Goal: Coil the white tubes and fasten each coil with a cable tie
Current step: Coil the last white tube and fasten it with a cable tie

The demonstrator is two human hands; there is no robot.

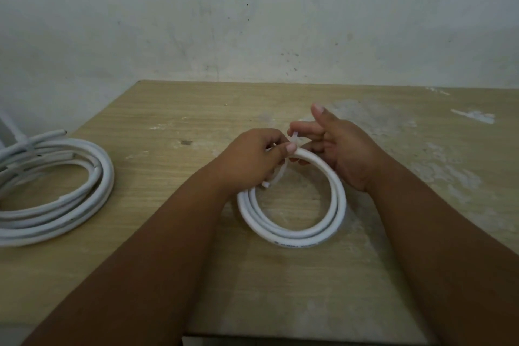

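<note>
Left hand [252,154] grips white coil [295,236] (right hand [345,149] pinches its cable tie [294,140]).

coil [292,222] on table [168,109] centre, both hands at its far side, tube pile [53,191] left

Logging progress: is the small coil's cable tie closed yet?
Apparently open: tie hangs loose inside the coil, right hand pinching its other end.

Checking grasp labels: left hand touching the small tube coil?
Touching. Head view: left hand grips the small coil at its top, thumb on it beside the cable tie.
</note>
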